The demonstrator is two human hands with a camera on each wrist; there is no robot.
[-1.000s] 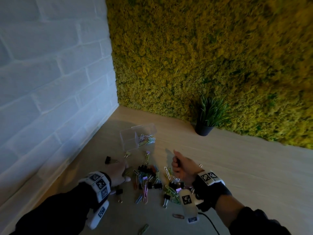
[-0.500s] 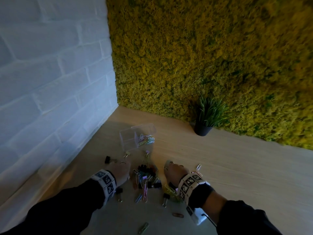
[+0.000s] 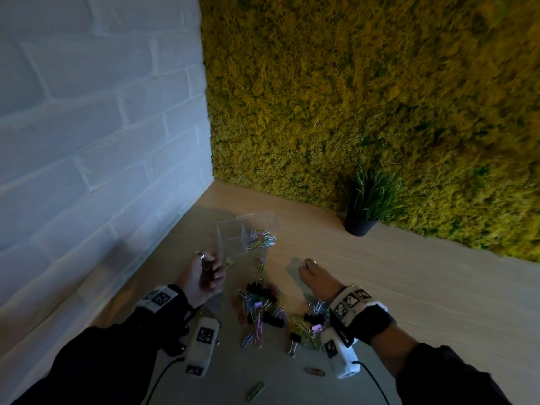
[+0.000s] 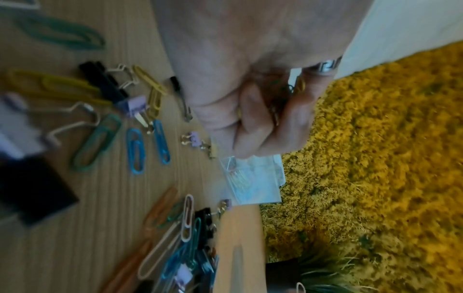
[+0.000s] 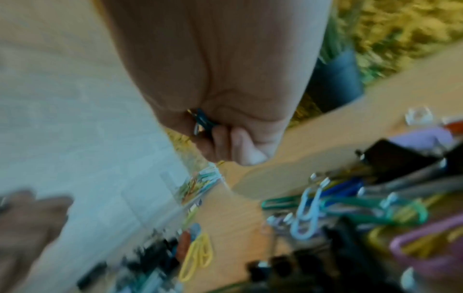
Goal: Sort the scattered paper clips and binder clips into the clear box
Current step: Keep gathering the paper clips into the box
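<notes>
Sitting on the wooden desk (image 3: 409,276) near the corner, at about 12 o'clock from the clip pile: the clear box (image 3: 247,233), divided inside, with coloured paper clips gathering in its right-hand compartment (image 3: 261,239). Lying scattered just below it, toward 6 o'clock: a heap of paper clips (image 3: 257,317) in green, blue, pink, yellow and white, mixed with black and lilac binder clips (image 3: 273,318). Straying further out at 6 o'clock: a brown clip (image 3: 315,371) and a green one (image 3: 254,391).

Hovering at 9 o'clock of the pile, just beside the box's near-left corner: the left hand (image 3: 204,277), fingers curling shut around a small bunch of clips (image 4: 288,89), a ring showing on one finger (image 4: 325,66).

Reaching at 3 o'clock of the pile, low over the desk: the right hand (image 3: 317,280), fingers also curling in, clutching something blue and metallic (image 5: 201,122) against the palm; too blurred to be telling which kind of clip.

Standing at 2 o'clock, well apart from the box: a small potted plant (image 3: 369,204), against the yellow-green moss wall (image 3: 380,83). Rising at 9 o'clock: a white brick wall (image 3: 87,127).
</notes>
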